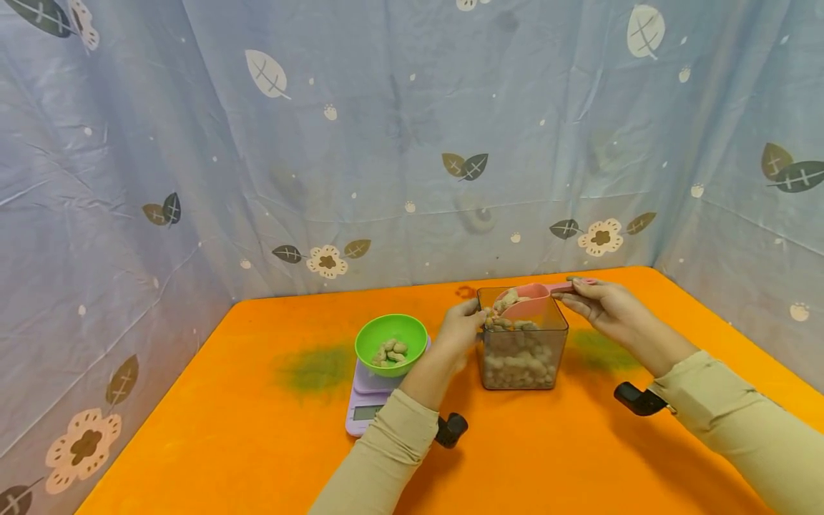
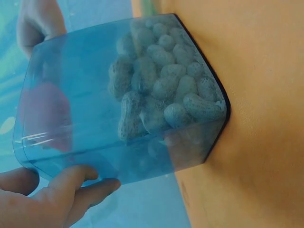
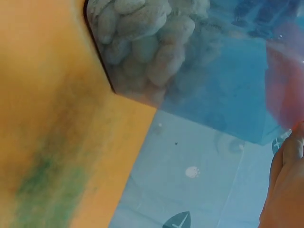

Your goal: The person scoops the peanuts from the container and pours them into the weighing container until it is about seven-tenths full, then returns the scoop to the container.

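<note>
A clear square container (image 1: 523, 354) half full of peanuts in the shell stands on the orange table (image 1: 257, 443). My left hand (image 1: 462, 325) holds its left rim; in the left wrist view the fingers (image 2: 71, 190) curl on the container's (image 2: 118, 95) upper edge. My right hand (image 1: 605, 304) grips the handle of a pink scoop (image 1: 531, 300), which sits over the container's mouth with peanuts in it. The right wrist view shows the container (image 3: 190, 61), the scoop (image 3: 287, 90) through its wall and my hand's edge (image 3: 287, 190).
A green bowl (image 1: 391, 345) holding a few peanuts sits on a lilac kitchen scale (image 1: 370, 400), left of the container. Green stains (image 1: 315, 368) mark the table. A blue leaf-print curtain (image 1: 386, 143) closes in the back and both sides.
</note>
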The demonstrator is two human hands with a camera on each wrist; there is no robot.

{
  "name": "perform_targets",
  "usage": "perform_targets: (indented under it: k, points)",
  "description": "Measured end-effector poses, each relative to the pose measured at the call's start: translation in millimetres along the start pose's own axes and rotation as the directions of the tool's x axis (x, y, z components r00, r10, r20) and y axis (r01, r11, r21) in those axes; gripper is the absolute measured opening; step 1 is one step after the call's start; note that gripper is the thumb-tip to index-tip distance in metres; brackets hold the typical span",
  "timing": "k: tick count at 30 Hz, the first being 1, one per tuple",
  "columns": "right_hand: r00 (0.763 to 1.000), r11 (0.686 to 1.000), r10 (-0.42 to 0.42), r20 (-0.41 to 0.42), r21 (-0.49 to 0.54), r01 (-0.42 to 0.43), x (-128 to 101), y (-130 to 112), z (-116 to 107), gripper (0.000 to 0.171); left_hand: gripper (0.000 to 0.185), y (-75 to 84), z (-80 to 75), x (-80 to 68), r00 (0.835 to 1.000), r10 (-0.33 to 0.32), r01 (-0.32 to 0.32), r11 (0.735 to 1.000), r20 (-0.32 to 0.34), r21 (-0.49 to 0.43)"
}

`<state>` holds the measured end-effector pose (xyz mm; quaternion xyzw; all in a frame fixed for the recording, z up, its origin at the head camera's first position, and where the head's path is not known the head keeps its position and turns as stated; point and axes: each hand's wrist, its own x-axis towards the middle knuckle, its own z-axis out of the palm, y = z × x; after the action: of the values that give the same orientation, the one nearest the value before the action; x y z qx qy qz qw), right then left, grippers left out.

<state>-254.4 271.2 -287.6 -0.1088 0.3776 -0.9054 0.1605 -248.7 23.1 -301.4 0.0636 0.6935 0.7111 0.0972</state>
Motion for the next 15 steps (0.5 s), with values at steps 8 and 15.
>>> perform_targets:
  k: [8, 15]
  points:
    - [0.998, 0.998, -0.003, 0.062, 0.059, -0.001, -5.1, -7.5, -6.2, 0.038, 0.048, -0.7, 0.3, 0.7, 1.000, 0.001, -0.001, 1.000, -0.007, -0.010]
    - [0.999, 0.993, -0.012, 0.035, 0.117, 0.008, -8.8, -11.1, -5.1, 0.036, 0.046, -0.6, 0.0, 2.6, 1.000, 0.015, -0.015, 1.000, -0.005, 0.011]
